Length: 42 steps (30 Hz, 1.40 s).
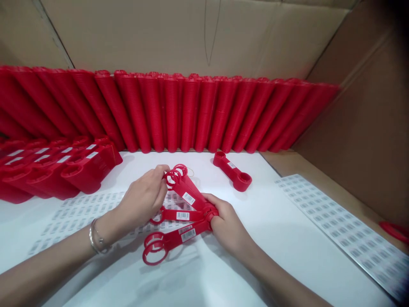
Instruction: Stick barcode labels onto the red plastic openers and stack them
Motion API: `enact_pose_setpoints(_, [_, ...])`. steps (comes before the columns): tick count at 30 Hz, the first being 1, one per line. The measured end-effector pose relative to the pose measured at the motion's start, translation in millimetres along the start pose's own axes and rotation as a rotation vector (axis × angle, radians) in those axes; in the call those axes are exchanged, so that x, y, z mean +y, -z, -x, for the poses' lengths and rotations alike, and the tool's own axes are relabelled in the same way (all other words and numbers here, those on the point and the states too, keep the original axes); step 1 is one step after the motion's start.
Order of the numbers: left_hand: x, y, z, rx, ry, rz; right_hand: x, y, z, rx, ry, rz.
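Several red plastic double-ring pieces (pixel 171 214), each with a flat strip between two rings, are fanned out above the white table. Barcode stickers (pixel 188 198) show on their strips. My right hand (pixel 228 221) is closed around the gathered ring ends at the fan's right side. At the upper left of the fan, my left hand (pixel 145 192) pinches the ring end of the top pieces. Its fingertips are partly hidden behind the hand. Beyond my right hand lies a short red stack (pixel 231 170) of the same pieces, with a barcode sticker on top.
Tall red stacks (pixel 172 115) stand in a row along the cardboard wall (pixel 159 34). Shorter labelled stacks (pixel 86 170) sit at the left. One barcode sticker sheet (pixel 86 209) lies under my left arm, another sticker sheet (pixel 345 234) at the right. A red ring (pixel 394 230) shows at the right edge.
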<state>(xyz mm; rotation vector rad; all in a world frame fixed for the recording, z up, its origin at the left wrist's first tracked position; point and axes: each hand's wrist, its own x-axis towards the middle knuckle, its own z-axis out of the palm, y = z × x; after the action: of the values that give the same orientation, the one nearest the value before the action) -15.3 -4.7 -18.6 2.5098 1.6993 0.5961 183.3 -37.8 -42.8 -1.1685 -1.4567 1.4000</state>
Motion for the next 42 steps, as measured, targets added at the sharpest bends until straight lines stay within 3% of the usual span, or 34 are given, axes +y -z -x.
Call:
enact_pose_setpoints(5, [-3.6,-0.6,0.5,-0.097,-0.132,-0.094,1.9,2.4,-1.9,0.025,0.008,0.019])
enact_pose_setpoints(10, [-2.0,0.7,2.0,-0.088,-0.202,-0.149,2.9,4.0,-3.8,0.045,-0.01,0.024])
enact_pose_setpoints(13, [1.3,4.8,1.7,-0.203,-0.243,-0.148,3.2,3.5,-4.0,0.046,-0.026,0.009])
enact_pose_setpoints(15, [-0.8,8.1,-0.9,-0.285,-0.186,-0.093,2.9,2.9,-3.5,0.039,-0.019,0.014])
enact_pose_setpoints(18, [-14.8,10.2,-7.7,-0.282,-0.039,-0.064,1.6,2.5,-2.6,0.029,-0.006,0.028])
enact_pose_setpoints(23, [-42.7,1.1,-13.5,-0.331,-0.024,-0.158,-0.8,2.4,-1.3,0.013,0.019,0.026])
enact_pose_setpoints(31, [-47.5,-6.8,-12.5,-0.367,0.06,-0.118,-0.9,1.7,-0.3,-0.012,0.028,0.033])
enact_pose_setpoints(37, [-47.4,16.3,-18.3,-0.425,0.053,0.132,2.1,2.4,-0.2,0.001,0.022,0.106])
enact_pose_setpoints(42, [-18.3,42.8,-13.2,-0.402,0.109,0.415,1.6,0.9,0.5,0.027,0.052,0.211])
